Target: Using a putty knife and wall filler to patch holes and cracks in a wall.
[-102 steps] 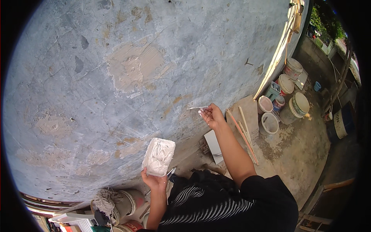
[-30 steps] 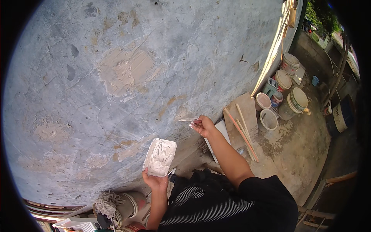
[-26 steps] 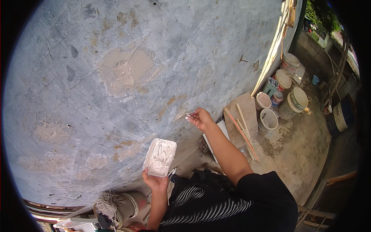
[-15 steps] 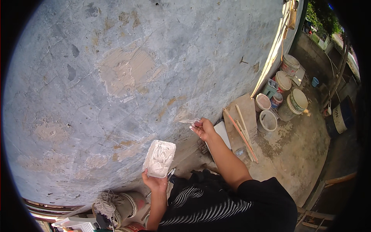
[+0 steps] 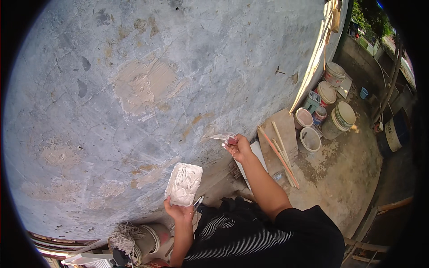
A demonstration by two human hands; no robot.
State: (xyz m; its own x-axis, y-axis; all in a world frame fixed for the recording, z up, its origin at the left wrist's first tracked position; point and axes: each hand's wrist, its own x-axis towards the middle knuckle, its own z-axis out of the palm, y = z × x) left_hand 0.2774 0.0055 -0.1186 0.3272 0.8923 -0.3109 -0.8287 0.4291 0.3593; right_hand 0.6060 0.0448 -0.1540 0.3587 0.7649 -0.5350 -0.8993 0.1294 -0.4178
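My left hand [image 5: 179, 211] is closed on the lower end of a rectangular tray [image 5: 169, 190], which is coated and filled with pinkish-white putty [image 5: 186, 181]. In my right hand [image 5: 238, 147] is a putty knife [image 5: 222, 136] with a reddish handle. Its putty-smeared blade points left, at or very close to the wall; I cannot tell whether it touches. The blue-grey wall [image 5: 134, 147] carries several beige filler patches, the largest [image 5: 144, 86] at upper left. Part of the knife's handle is hidden by my fingers.
Several buckets [image 5: 309, 139] stand on the floor at right, beside a board [image 5: 278, 134] with wooden sticks [image 5: 279, 154] on it. A bucket with a string mop [image 5: 126, 236] stands at lower left. A dark drum [image 5: 394, 134] is at far right.
My right hand has shifted slightly right, and the knife's blade and reddish handle show more. The tray in my left hand has hardly moved.
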